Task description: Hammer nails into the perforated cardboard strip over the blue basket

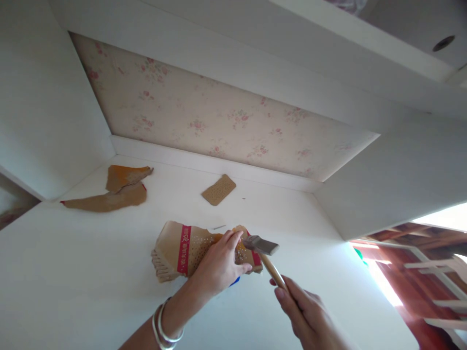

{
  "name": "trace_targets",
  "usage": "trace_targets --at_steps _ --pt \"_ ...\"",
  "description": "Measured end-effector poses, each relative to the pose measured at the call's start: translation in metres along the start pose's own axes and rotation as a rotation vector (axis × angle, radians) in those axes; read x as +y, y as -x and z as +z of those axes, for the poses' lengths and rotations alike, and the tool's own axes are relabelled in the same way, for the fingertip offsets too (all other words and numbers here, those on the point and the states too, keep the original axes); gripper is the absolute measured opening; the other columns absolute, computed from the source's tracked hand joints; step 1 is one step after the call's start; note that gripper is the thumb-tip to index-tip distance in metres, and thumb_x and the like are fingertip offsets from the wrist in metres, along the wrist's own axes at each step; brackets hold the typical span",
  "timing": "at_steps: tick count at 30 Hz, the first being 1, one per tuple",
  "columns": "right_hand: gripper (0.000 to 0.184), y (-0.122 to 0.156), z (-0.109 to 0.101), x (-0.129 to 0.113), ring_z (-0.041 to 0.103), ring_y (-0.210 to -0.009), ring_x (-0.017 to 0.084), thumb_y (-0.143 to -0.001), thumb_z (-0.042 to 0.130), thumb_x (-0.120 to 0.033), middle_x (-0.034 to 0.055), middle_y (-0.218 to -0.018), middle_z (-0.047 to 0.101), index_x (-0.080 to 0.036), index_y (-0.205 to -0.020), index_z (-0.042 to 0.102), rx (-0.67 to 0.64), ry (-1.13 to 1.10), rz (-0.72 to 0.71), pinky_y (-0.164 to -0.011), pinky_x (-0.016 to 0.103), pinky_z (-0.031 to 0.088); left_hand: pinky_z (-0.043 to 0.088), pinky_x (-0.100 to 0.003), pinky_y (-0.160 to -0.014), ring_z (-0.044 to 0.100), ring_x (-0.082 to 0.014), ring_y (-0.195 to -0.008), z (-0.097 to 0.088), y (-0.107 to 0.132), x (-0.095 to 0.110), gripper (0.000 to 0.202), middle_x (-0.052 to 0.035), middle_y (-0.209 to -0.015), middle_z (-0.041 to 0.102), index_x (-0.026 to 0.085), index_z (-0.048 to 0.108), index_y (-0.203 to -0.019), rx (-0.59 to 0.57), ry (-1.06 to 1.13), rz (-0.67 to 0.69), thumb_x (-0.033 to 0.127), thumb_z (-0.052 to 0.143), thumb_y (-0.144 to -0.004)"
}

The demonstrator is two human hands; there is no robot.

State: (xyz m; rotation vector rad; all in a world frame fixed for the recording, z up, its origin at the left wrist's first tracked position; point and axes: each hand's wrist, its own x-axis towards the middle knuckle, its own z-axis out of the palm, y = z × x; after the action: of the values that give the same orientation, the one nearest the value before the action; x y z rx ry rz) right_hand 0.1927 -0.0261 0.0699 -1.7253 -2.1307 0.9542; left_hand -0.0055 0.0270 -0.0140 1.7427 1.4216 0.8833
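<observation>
My right hand (pixel 304 306) is closed round the wooden handle of a hammer (pixel 268 246). The hammer's metal head is over the right end of a perforated piece of cardboard (pixel 170 243) with red printed bands. My left hand (pixel 221 262) presses on this cardboard and grips it, its fingers bent and the thumb near the hammer head. Whether a nail is between those fingers cannot be seen. Just beyond the cardboard lies a thin nail (pixel 219 227). A bit of something blue (pixel 235 281) shows under the cardboard beside my left hand.
On the white surface (pixel 109 262), a small dotted cardboard piece (pixel 219 189) lies farther back. Torn cardboard scraps (pixel 109 199) lie at the left. White panels stand at both sides, with floral wallpaper (pixel 219 116) behind. Reddish furniture (pixel 412 287) shows at the right.
</observation>
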Motion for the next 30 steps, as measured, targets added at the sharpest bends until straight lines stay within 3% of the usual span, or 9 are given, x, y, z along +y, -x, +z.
trace_targets --at_steps 4,10,15,18,20,23,26,30 --pt "0.042 0.0 0.001 0.002 0.048 -0.055 0.015 -0.098 0.037 -0.054 -0.0029 -0.062 0.056 -0.024 -0.075 0.056 -0.023 0.031 0.021 -0.055 0.026 0.039 0.038 -0.045 -0.111 0.043 -0.0329 -0.135 0.0 -0.001 -0.001 0.083 -0.0133 -0.146 0.046 0.021 0.044 -0.142 0.004 -0.035 -0.004 0.033 0.082 -0.069" --pt "0.043 0.012 -0.015 -0.014 0.044 -0.05 0.013 -0.095 0.037 -0.059 -0.0038 -0.061 0.05 -0.024 -0.085 0.059 0.155 -0.148 0.063 -0.045 0.023 0.039 0.038 -0.043 -0.111 0.042 -0.0317 -0.135 0.001 0.001 -0.004 0.082 -0.0124 -0.15 0.04 0.023 0.04 -0.144 0.014 -0.025 0.02 0.033 0.078 -0.073" --pt "0.044 0.014 -0.006 -0.005 0.04 -0.048 0.012 -0.092 0.043 -0.061 -0.005 -0.059 0.045 -0.021 -0.094 0.062 0.179 -0.32 0.136 -0.04 0.022 0.033 0.049 -0.038 -0.095 0.062 -0.0247 -0.106 -0.007 0.003 0.007 0.069 -0.012 -0.138 0.047 0.021 0.042 -0.139 -0.002 -0.054 0.058 0.03 0.074 -0.078" --pt "0.051 0.011 0.006 0.016 0.04 -0.048 0.012 -0.092 0.042 -0.064 -0.0057 -0.06 0.045 -0.019 -0.108 0.06 0.186 -0.406 0.206 -0.043 0.023 0.035 0.052 -0.035 -0.083 0.064 -0.0173 -0.082 -0.02 0.005 0.019 0.042 -0.009 -0.123 0.055 0.021 0.05 -0.128 -0.028 -0.079 0.096 0.03 0.062 -0.089" --pt "0.052 0.008 0.01 0.033 0.043 -0.05 0.013 -0.092 0.041 -0.064 -0.0053 -0.061 0.046 -0.018 -0.111 0.059 0.195 -0.367 0.236 -0.046 0.024 0.039 0.051 -0.032 -0.08 0.062 -0.0156 -0.078 -0.032 0.008 0.025 0.027 -0.0065 -0.113 0.058 0.022 0.054 -0.122 0.001 -0.085 0.145 0.029 0.051 -0.096" --pt "0.047 0.003 0.011 0.058 0.054 -0.06 0.017 -0.095 0.04 -0.06 -0.0008 -0.067 0.058 -0.02 -0.107 0.06 0.244 -0.175 0.225 -0.057 0.027 0.046 0.05 -0.029 -0.077 0.06 -0.0146 -0.077 -0.054 0.017 0.027 0.023 -0.0037 -0.1 0.059 0.023 0.057 -0.116 0.151 -0.102 0.179 0.032 0.046 -0.098" --pt "0.044 -0.005 0.013 0.084 0.066 -0.079 0.023 -0.097 0.037 -0.055 0.0078 -0.088 0.071 -0.02 -0.108 0.06 0.273 0.03 0.209 -0.071 0.032 0.048 0.048 -0.028 -0.07 0.054 -0.0128 -0.066 -0.077 0.031 0.019 0.02 -0.0012 -0.09 0.057 0.022 0.06 -0.108 0.356 -0.191 0.142 0.035 0.05 -0.097" --pt "0.042 -0.02 0.022 0.112 0.069 -0.09 0.028 -0.1 0.03 -0.048 0.012 -0.1 0.074 -0.019 -0.114 0.058 0.196 0.247 0.224 -0.072 0.033 0.048 0.047 -0.027 -0.064 0.053 -0.0144 -0.067 -0.101 0.057 -0.003 0.028 -0.0018 -0.09 0.056 0.021 0.062 -0.106 0.609 -0.268 0.023 0.044 0.055 -0.092"
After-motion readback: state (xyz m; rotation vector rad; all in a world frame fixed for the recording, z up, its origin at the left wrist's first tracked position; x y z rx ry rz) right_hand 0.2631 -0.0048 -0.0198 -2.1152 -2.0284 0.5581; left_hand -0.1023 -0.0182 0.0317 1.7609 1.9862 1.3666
